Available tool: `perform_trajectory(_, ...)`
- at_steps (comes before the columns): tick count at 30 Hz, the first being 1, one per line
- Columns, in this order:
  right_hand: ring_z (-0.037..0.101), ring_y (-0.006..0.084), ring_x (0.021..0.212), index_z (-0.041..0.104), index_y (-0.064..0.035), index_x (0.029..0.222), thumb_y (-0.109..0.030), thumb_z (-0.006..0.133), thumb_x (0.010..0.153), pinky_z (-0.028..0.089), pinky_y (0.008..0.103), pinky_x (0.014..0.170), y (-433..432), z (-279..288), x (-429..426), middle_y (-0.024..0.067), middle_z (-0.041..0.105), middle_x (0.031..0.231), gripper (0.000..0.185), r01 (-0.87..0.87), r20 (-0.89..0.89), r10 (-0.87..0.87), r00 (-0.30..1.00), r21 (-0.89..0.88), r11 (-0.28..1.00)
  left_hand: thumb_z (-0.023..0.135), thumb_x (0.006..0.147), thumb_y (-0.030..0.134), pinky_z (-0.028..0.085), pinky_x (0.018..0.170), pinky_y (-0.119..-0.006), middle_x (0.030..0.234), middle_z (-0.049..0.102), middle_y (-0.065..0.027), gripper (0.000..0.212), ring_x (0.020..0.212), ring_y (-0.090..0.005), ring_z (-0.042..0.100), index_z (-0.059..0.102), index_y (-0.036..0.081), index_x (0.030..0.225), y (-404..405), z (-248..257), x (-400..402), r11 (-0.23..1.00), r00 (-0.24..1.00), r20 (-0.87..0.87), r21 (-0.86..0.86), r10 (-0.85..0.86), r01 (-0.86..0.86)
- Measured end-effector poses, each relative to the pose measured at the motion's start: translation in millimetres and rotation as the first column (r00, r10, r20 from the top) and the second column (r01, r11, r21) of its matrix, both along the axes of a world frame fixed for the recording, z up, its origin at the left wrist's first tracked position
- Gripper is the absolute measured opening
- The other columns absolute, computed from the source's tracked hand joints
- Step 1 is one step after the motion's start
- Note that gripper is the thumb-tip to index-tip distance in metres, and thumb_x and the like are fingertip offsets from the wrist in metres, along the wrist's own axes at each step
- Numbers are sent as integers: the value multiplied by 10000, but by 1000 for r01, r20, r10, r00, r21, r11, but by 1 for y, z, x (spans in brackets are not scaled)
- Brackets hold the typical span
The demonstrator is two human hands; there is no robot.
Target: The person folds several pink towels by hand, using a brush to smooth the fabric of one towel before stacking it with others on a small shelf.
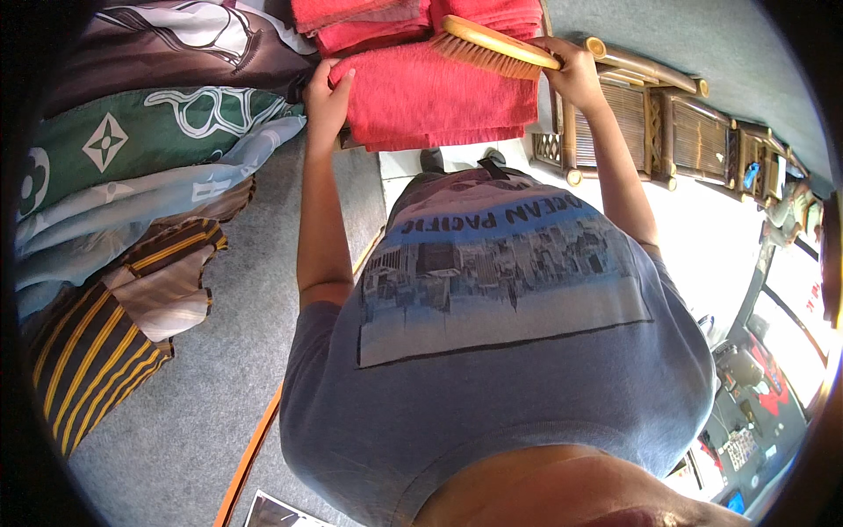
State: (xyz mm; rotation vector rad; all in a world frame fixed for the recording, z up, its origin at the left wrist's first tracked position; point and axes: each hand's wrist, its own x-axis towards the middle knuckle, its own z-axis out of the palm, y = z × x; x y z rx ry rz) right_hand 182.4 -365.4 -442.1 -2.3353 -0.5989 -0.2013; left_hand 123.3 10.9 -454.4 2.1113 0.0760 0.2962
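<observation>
My right hand [571, 74] grips one end of a wooden-handled brush [497, 45] with brown bristles. The bristles rest on or just above a folded red towel [441, 99], near its far right part. At the towel's left edge is my left hand [327, 99], its thumb on top of the cloth and its other fingers partly hidden. The towel lies flat in several layers, with its near edge towards my body. More folded red towels [375, 26] are stacked directly beyond it.
Patterned fabrics, among them a green one [164, 125] and a black-and-yellow striped one [99, 356], hang on the left. Bamboo furniture [616, 125] stands close to my right arm. A dark surface [757, 421] with small items is at the lower right.
</observation>
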Motion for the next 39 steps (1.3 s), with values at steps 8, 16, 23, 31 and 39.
perform_trajectory(8,649,296,873,660,-58,1002,26,633,705,525,333,752,3,9,7,113,661,972,310,-21,93,14,996,74,997,658,803,122,480,695,-321,825,649,-144,193,737,-207,624,595,11,948,5,6,15,995,988,155,91,25,-39)
perform_trajectory(16,647,202,929,656,-9,1003,132,563,655,514,285,791,-8,10,1,119,660,1034,387,-53,12,52,999,145,988,613,867,80,458,734,-231,870,621,-18,161,809,-57,553,582,1,1004,14,8,1,994,995,0,-59,-97,97)
perform_trajectory(23,656,245,823,672,-43,971,69,607,675,521,304,697,7,25,8,116,654,941,324,-56,190,36,981,102,993,635,853,99,449,708,-229,821,613,-22,161,778,-60,534,585,-3,967,21,12,12,996,999,28,80,-41,39)
perform_trajectory(31,642,290,820,693,-45,903,82,559,653,506,347,717,20,63,1,125,657,861,311,-10,243,-23,970,134,991,660,798,110,474,697,-310,818,649,-113,175,750,-190,619,602,31,943,18,34,25,988,987,157,152,-44,20)
perform_trajectory(39,629,206,861,673,-78,996,84,605,659,511,272,658,4,15,-12,72,600,1002,380,-88,150,58,987,205,975,650,776,27,452,795,-295,914,647,-109,182,868,-189,602,597,-10,946,20,17,0,982,990,104,173,-96,77)
